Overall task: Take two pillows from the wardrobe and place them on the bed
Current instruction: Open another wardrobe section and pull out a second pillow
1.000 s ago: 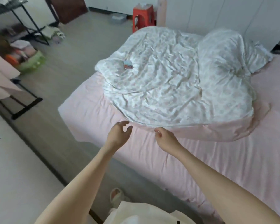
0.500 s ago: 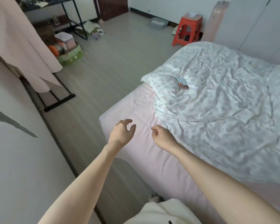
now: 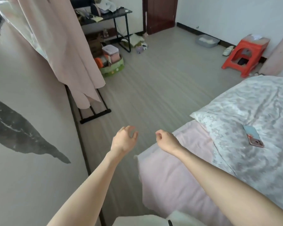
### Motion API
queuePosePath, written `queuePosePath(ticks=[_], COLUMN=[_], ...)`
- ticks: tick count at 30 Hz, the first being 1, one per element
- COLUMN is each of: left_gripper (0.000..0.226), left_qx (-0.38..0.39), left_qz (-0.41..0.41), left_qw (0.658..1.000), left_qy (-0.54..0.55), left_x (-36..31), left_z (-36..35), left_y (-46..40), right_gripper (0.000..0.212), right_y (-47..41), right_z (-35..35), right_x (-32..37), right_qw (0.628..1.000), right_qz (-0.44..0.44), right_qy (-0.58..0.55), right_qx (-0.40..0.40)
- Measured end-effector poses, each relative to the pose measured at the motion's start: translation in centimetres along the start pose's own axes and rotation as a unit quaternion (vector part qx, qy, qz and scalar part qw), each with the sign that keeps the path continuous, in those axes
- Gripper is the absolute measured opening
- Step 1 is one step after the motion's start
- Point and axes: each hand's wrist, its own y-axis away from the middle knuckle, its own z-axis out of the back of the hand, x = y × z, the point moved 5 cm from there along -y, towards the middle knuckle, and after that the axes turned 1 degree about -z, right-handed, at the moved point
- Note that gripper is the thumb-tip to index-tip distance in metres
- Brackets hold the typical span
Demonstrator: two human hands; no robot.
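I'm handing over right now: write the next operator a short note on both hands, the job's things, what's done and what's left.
Left hand: empty, fingers loosely curled, over the floor.
Right hand: empty, loosely curled, by the bed's corner.
Bed: pink sheet, a rumpled quilt with a phone lying on it. No loose pillow shows on it.
Wardrobe and pillows: not in view.
Done: nothing visible.
Left: find the wardrobe, take out two pillows, place both on the bed.

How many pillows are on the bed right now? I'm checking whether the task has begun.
0. The bed shows only a quilt with a phone on it; its far part is out of frame. Left hand and right hand hold nothing.
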Motion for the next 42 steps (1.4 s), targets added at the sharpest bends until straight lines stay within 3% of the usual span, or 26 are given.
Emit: queuePosePath(ticks=[7, 14, 17, 27, 42], left_gripper=[0.040, 0.040, 0.038, 0.036, 0.036], left_qx=[-0.003, 0.020, 0.039, 0.155, 0.228], left_qz=[0.040, -0.004, -0.014, -0.114, -0.243], left_qw=[0.999, 0.998, 0.998, 0.980, 0.941], left_qy=[-0.029, -0.052, -0.049, -0.046, -0.057], left_x=[9.3, 15.9, 15.6, 7.8, -18.5], left_z=[6.8, 12.5, 14.3, 8.2, -1.1], left_y=[-12.4, -26.2, -33.3, -53.4, -86.6], right_gripper=[0.032, 0.033, 0.032, 0.029, 0.029], right_y=[-14.5, -27.0, -32.0, -46.3, -71.8], right_z=[-3.8, -6.9, -5.2, 1.3, 24.5], right_x=[10.7, 17.9, 20.0, 13.6, 1.5], right_qw=[0.999, 1.000, 0.999, 0.984, 0.942], right_qz=[0.041, 0.008, -0.006, -0.147, -0.260], right_qy=[0.026, 0.005, 0.001, -0.034, -0.094], right_qx=[0.012, -0.010, -0.040, -0.097, -0.190])
